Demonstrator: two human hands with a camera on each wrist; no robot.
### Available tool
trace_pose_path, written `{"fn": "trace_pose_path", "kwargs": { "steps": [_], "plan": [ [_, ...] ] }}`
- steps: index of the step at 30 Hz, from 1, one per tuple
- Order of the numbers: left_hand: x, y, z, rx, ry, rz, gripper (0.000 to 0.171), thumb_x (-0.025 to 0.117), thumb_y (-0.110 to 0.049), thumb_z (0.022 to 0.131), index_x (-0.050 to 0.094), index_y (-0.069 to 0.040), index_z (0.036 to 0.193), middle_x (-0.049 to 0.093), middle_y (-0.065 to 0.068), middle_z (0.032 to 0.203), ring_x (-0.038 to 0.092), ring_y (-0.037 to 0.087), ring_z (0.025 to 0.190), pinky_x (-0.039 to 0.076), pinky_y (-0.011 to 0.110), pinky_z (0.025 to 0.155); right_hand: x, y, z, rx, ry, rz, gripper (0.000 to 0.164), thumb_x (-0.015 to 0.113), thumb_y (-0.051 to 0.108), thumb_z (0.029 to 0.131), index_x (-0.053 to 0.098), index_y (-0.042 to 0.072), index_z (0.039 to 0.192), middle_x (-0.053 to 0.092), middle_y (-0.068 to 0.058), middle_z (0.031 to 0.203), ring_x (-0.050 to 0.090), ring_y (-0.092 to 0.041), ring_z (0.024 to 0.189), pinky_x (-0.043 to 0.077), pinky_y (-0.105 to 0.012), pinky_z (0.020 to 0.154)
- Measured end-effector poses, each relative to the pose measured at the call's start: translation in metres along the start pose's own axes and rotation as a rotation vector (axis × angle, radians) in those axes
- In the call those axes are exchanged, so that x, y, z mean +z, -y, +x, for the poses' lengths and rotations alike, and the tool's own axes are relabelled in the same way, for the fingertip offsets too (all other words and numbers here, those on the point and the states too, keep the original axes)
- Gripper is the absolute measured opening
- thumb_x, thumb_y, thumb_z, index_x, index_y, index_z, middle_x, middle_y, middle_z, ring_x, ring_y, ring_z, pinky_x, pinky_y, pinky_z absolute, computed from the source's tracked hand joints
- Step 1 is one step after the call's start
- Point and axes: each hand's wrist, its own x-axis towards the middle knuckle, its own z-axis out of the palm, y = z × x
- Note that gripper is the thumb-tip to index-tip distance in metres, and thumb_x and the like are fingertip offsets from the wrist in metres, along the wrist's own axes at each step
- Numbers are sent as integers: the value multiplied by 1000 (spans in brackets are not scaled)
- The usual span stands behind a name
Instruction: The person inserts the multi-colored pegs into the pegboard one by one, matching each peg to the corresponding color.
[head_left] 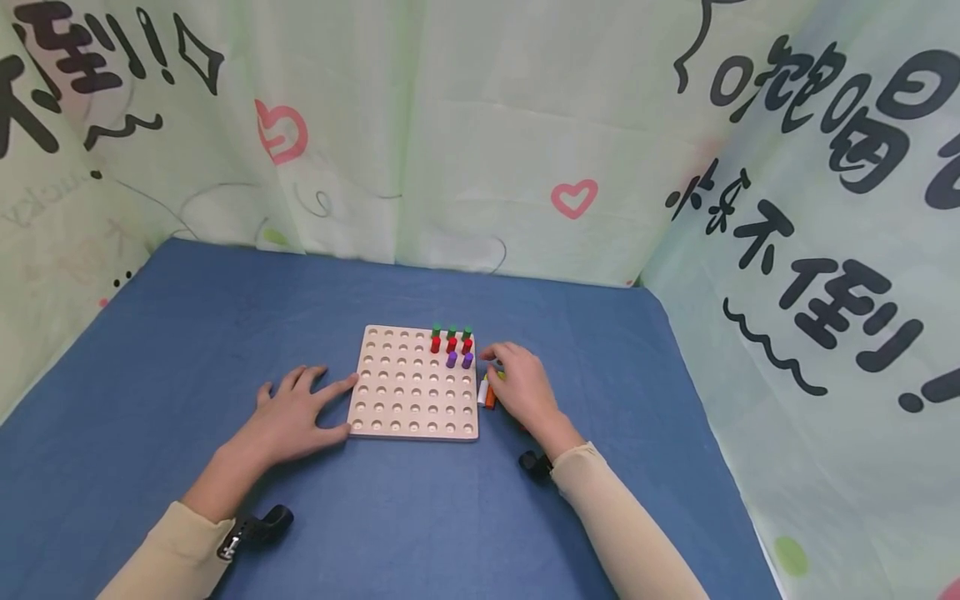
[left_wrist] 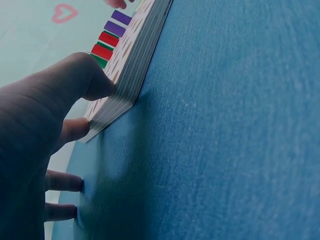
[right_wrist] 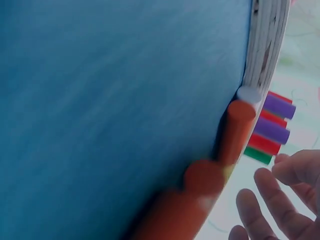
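A pale wooden pegboard (head_left: pixel 405 383) with rows of round holes lies on the blue cloth. Green pegs (head_left: pixel 452 332), red pegs (head_left: pixel 452 344) and purple pegs (head_left: pixel 452 360) stand in its far right corner. My left hand (head_left: pixel 296 417) is spread at the board's left side, thumb and index finger touching its edge. Beside the right edge hovers my right hand (head_left: pixel 521 383), fingers slightly bent, with no peg visible between them in the right wrist view. Under it lie loose pegs, among them a white peg (head_left: pixel 482 392) and an orange peg (right_wrist: pixel 237 131); the hand partly hides them.
Blue cloth (head_left: pixel 420 517) covers the table around the board. Pale printed curtains (head_left: pixel 480 150) with black writing and pink hearts hang at the back and both sides. Each wrist wears a black camera, such as the left wrist camera (head_left: pixel 262 527).
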Motion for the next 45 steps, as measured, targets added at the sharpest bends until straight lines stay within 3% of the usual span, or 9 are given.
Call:
{"fn": "trace_pose_path", "kwargs": {
  "steps": [6,12,17,24,36,45],
  "plan": [
    [-1,2,-1,9,3,0,74,66,-53,91,46,-27,157,38,27,158,31,54,145,22,86,104,-7,-15,-9,18,30,-44,18,67,10,98,75,17,113,71,-2,112,66,-24,102,55,-44,93],
    [0,2,-1,6,0,11,74,65,-54,92,46,-26,158,38,27,159,30,54,146,22,85,105,-12,-25,-15,82,113,-60,26,68,8,96,74,15,120,70,-5,120,63,-25,103,55,-45,94],
    [0,2,-1,8,-5,22,73,65,-54,92,46,-26,158,38,27,159,30,55,146,22,85,106,-13,-31,-20,129,164,-46,31,65,4,96,72,15,124,67,-7,125,63,-24,105,55,-46,96],
    [2,4,-1,14,-9,22,73,64,-54,93,46,-27,158,37,26,160,28,55,148,21,85,106,-22,-41,-29,163,185,3,33,68,1,93,70,14,124,67,-8,121,60,-23,97,56,-43,87],
    [4,3,-4,13,-15,18,71,63,-54,95,46,-26,158,37,25,161,28,54,148,21,84,106,-35,-59,-44,206,190,49,27,71,14,97,71,12,123,70,-9,117,62,-24,100,56,-45,91],
    [6,4,-6,13,-22,17,71,64,-54,94,46,-25,157,37,25,161,27,53,149,19,84,107,-33,-61,-51,221,186,-57,29,79,36,92,74,13,108,63,-5,96,54,-22,88,49,-38,76]
  ]
}}
